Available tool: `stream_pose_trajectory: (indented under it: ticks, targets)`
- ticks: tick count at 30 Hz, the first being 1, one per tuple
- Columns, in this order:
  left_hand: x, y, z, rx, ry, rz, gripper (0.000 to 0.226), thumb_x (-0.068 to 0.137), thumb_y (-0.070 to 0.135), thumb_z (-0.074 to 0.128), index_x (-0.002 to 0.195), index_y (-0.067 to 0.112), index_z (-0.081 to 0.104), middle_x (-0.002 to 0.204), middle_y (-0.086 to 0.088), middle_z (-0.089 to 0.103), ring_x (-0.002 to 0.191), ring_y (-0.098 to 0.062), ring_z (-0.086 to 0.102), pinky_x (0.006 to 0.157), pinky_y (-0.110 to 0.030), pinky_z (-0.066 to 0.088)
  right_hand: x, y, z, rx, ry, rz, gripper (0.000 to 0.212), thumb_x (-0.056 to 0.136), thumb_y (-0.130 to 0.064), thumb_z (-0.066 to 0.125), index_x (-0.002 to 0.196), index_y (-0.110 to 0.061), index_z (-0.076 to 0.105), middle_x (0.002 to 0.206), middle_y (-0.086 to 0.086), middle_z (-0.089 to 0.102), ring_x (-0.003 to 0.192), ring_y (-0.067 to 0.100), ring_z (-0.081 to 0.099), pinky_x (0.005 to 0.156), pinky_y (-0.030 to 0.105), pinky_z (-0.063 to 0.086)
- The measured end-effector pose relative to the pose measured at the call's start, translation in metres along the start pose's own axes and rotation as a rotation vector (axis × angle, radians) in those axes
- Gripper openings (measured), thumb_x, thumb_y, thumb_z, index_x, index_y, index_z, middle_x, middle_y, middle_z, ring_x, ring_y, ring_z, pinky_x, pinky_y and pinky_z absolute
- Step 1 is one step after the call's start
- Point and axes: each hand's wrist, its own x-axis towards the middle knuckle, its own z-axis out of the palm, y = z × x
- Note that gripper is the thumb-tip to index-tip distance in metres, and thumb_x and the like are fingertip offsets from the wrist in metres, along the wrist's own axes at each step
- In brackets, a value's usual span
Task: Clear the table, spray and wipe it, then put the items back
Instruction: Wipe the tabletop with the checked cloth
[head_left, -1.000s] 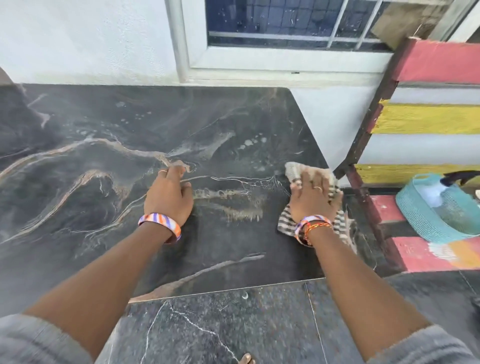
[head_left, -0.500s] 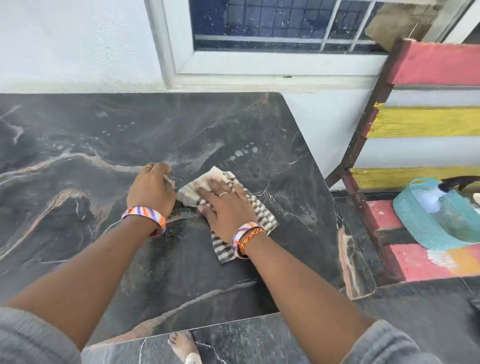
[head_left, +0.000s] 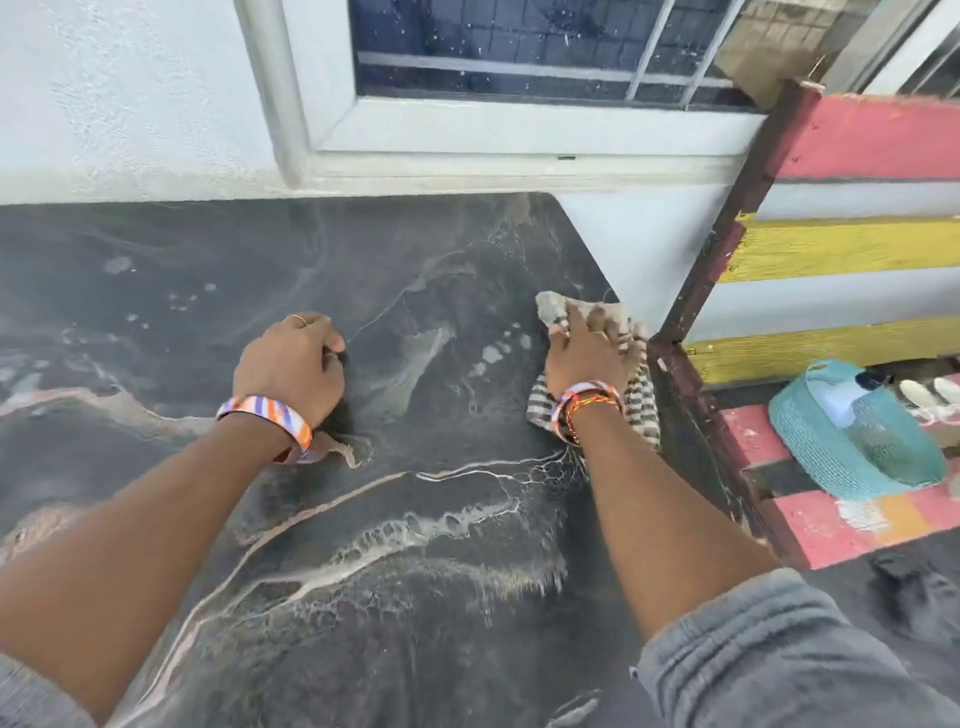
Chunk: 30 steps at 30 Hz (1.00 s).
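The dark marble table (head_left: 156, 291) fills the view, with wet streaks and droplets (head_left: 498, 353) on its surface. My right hand (head_left: 587, 353) presses spread fingers on a striped grey-and-white cloth (head_left: 641, 405) at the table's right edge, near the far corner. The cloth is bunched under the fingertips and its tail trails under my wrist. My left hand (head_left: 291, 364) rests on the table's middle with its fingers curled under, holding nothing.
A bench of pink, yellow and white slats (head_left: 831, 249) stands right of the table. On its seat lies a teal woven basket (head_left: 852, 441) with a pale bottle-like thing inside. A white wall and window (head_left: 519, 52) back the table.
My right hand has swept the cloth from the middle of the table, beside my left hand, out to the right edge. My left hand has kept its place on the table.
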Motion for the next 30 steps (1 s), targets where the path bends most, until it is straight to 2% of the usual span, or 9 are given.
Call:
stream_pose_trajectory:
  ticks: [5,8,11,15,17,19,25,27,30]
  targets:
    - [0.018,-0.016,-0.005,-0.001,0.020,-0.036,0.039,0.082,-0.001,0.044,0.115,0.008,0.061,0.129,-0.017,0.056,0.116,-0.040,0.052,0.094,-0.045,0.045,-0.049,-0.097,0.028,0.002,-0.057,-0.608,0.047,0.098,-0.037,0.032,0.145,-0.029,0.031,0.157,0.003,0.023,0.145,0.023,0.017,0.118,0.046,0.002]
    - [0.027,-0.016,-0.009,-0.027,0.011,-0.132,0.048,0.085,-0.003,0.039,0.131,0.006,0.045,0.131,-0.026,0.050,0.117,-0.045,0.049,0.093,-0.049,0.042,-0.094,-0.098,0.029,0.026,-0.131,-0.863,0.047,0.098,-0.034,0.037,0.144,-0.033,0.031,0.156,-0.001,0.025,0.146,0.019,0.017,0.117,0.041,-0.003]
    - [0.035,-0.009,-0.007,-0.029,-0.025,-0.102,0.048,0.087,-0.002,0.040,0.134,0.006,0.041,0.132,-0.025,0.050,0.118,-0.044,0.048,0.094,-0.049,0.042,-0.087,-0.050,0.019,0.028,-0.136,-0.746,0.046,0.098,-0.037,0.036,0.143,-0.040,0.030,0.156,-0.007,0.023,0.146,0.010,0.012,0.119,0.043,-0.007]
    - [0.038,0.000,-0.001,-0.040,-0.071,-0.014,0.046,0.087,0.002,0.043,0.133,0.007,0.043,0.133,-0.022,0.050,0.119,-0.042,0.048,0.093,-0.047,0.042,-0.033,0.018,-0.004,-0.023,-0.048,-0.066,0.047,0.099,-0.041,0.026,0.146,-0.042,0.020,0.158,-0.008,0.017,0.147,0.011,0.005,0.116,0.051,-0.011]
    - [0.040,0.001,0.001,-0.038,-0.075,0.015,0.045,0.087,0.003,0.043,0.132,0.007,0.044,0.133,-0.020,0.050,0.120,-0.040,0.047,0.094,-0.047,0.041,-0.018,0.027,-0.011,-0.017,-0.041,0.128,0.049,0.099,-0.040,0.024,0.147,-0.041,0.015,0.159,-0.004,0.011,0.148,0.017,0.002,0.116,0.052,-0.009]
    - [0.046,0.000,0.001,-0.051,-0.069,0.013,0.043,0.088,0.003,0.043,0.131,0.006,0.046,0.133,-0.020,0.050,0.121,-0.040,0.046,0.095,-0.046,0.041,-0.023,0.006,-0.005,-0.042,-0.040,0.046,0.050,0.099,-0.039,0.026,0.148,-0.038,0.015,0.160,-0.001,0.009,0.148,0.020,0.003,0.118,0.050,-0.006]
    - [0.078,0.000,0.003,0.003,-0.070,-0.013,0.041,0.090,0.005,0.042,0.131,0.003,0.045,0.138,-0.021,0.046,0.125,-0.040,0.043,0.099,-0.048,0.039,-0.082,-0.095,0.027,-0.006,-0.209,-0.878,0.047,0.098,-0.035,0.036,0.144,-0.036,0.031,0.157,-0.004,0.021,0.147,0.016,0.012,0.116,0.040,-0.008]
    - [0.091,0.001,0.005,0.029,-0.062,-0.003,0.040,0.092,0.007,0.041,0.131,0.002,0.045,0.140,-0.020,0.045,0.127,-0.038,0.042,0.101,-0.047,0.038,-0.051,-0.088,0.021,0.014,-0.200,-0.853,0.044,0.098,-0.036,0.035,0.143,-0.039,0.032,0.156,-0.008,0.023,0.146,0.010,0.012,0.116,0.042,-0.008]
    - [0.108,0.003,0.012,0.024,-0.037,-0.040,0.037,0.093,0.008,0.040,0.128,-0.001,0.047,0.140,-0.020,0.045,0.127,-0.038,0.043,0.101,-0.046,0.039,0.021,-0.053,0.010,0.027,-0.124,-0.517,0.045,0.099,-0.039,0.029,0.144,-0.041,0.026,0.157,-0.010,0.019,0.146,0.008,0.010,0.118,0.051,-0.006]
